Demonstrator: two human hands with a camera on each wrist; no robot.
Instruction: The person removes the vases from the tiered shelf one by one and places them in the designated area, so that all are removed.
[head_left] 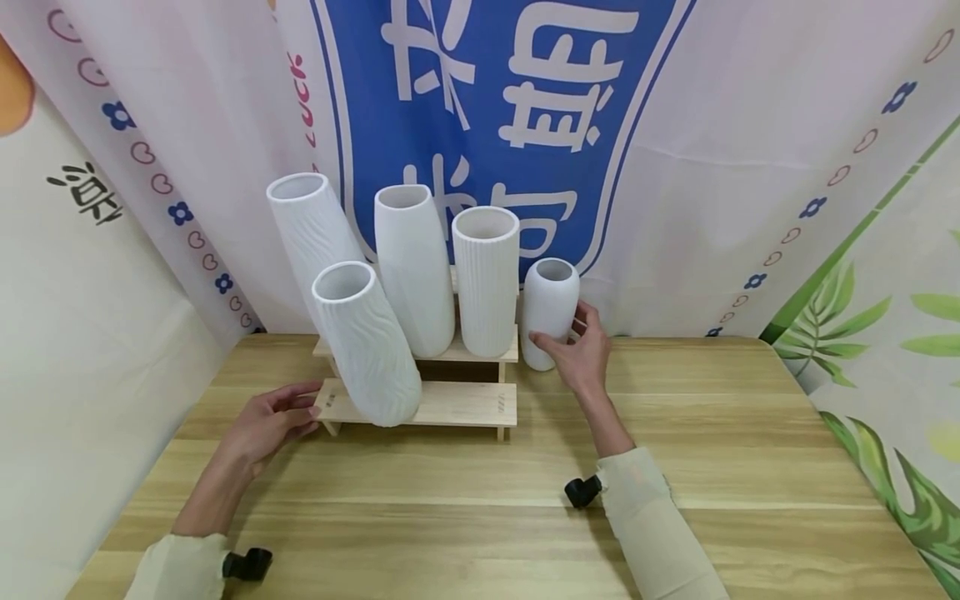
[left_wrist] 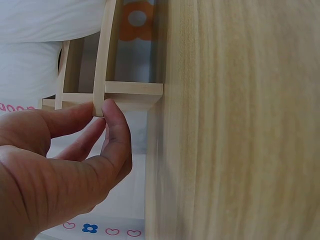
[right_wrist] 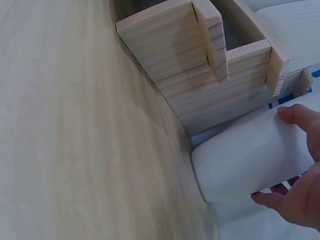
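Observation:
My left hand pinches the left end of the lowest step of a wooden tiered stand, thumb and fingertips on the board's edge in the left wrist view. To the right of the stand, my right hand grips a short smooth white vase, thumb on one side and fingers round the other. This vase stands upright, its base at the tabletop in the right wrist view. On the lowest step is a wavy white vase. Higher up stand a tall rippled vase, a smooth tall vase and a ribbed cylindrical vase.
The stand sits toward the back of a wood-grain table. Behind it hangs a printed cloth with a blue panel and white characters. A leaf-patterned covering borders the table's right side. Black devices sit at both cuffs.

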